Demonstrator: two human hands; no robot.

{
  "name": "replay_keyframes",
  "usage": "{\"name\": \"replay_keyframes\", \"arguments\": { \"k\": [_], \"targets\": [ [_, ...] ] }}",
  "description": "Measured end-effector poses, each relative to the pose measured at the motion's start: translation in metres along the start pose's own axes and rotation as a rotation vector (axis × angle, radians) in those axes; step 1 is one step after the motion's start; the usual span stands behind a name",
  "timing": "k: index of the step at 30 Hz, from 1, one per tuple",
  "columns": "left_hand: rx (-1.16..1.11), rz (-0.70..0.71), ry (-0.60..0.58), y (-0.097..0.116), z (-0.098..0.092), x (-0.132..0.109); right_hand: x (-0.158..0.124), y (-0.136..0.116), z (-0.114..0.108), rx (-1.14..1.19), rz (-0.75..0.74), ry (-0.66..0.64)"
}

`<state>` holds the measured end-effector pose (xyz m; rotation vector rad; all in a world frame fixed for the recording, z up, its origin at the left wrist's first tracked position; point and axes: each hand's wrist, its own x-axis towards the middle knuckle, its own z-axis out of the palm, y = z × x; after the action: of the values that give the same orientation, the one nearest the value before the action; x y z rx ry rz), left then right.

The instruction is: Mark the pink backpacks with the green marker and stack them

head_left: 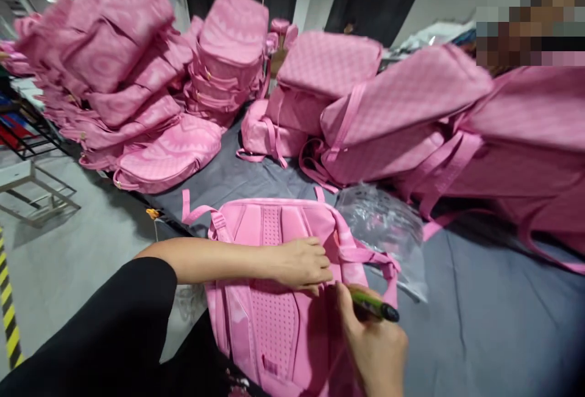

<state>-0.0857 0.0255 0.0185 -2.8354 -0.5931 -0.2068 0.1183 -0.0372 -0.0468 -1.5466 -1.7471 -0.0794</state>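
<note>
A pink backpack [274, 318] lies back-panel up on the grey table [493, 324] in front of me. My left hand [299, 263] rests across its padded mesh back, fingers curled and pressing on the fabric near the shoulder straps. My right hand [375, 342] is closed around a green pen with a black tip [375, 307], held just right of my left fingers, over the backpack's right strap.
A clear plastic bag [381, 226] lies crumpled beyond the backpack. Several pink backpacks are stacked at the back left [114, 74], centre [231, 55] and right [402, 110]. The table's left edge drops to a grey floor with yellow-black tape [9, 305].
</note>
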Motion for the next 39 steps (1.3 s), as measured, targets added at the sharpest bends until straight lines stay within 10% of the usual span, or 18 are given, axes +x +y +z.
{"name": "replay_keyframes", "arguments": {
  "k": [6, 15, 22, 27, 33, 39],
  "targets": [
    [-0.017, -0.032, -0.078, -0.02, -0.014, 0.007, -0.009, -0.002, -0.022, 0.124, 0.027, 0.054],
    [-0.073, -0.172, 0.118, 0.073, -0.126, -0.015, -0.033, -0.059, -0.083, 0.41, -0.339, 0.379],
    [-0.413, -0.359, -0.066, 0.068, -0.083, -0.015, -0.035, -0.031, -0.069, 0.434, -0.476, 0.139],
    [-0.166, -0.295, 0.333, 0.034, -0.076, 0.012, -0.038, -0.019, -0.056, 0.431, -0.378, 0.13],
    [-0.114, -0.268, -0.137, -0.005, -0.051, 0.06, -0.039, -0.029, -0.055, 0.532, -0.277, 0.094],
    [-0.018, -0.059, -0.053, 0.003, -0.029, 0.071, -0.044, -0.02, -0.065, 0.509, -0.276, -0.05]
  ]
}}
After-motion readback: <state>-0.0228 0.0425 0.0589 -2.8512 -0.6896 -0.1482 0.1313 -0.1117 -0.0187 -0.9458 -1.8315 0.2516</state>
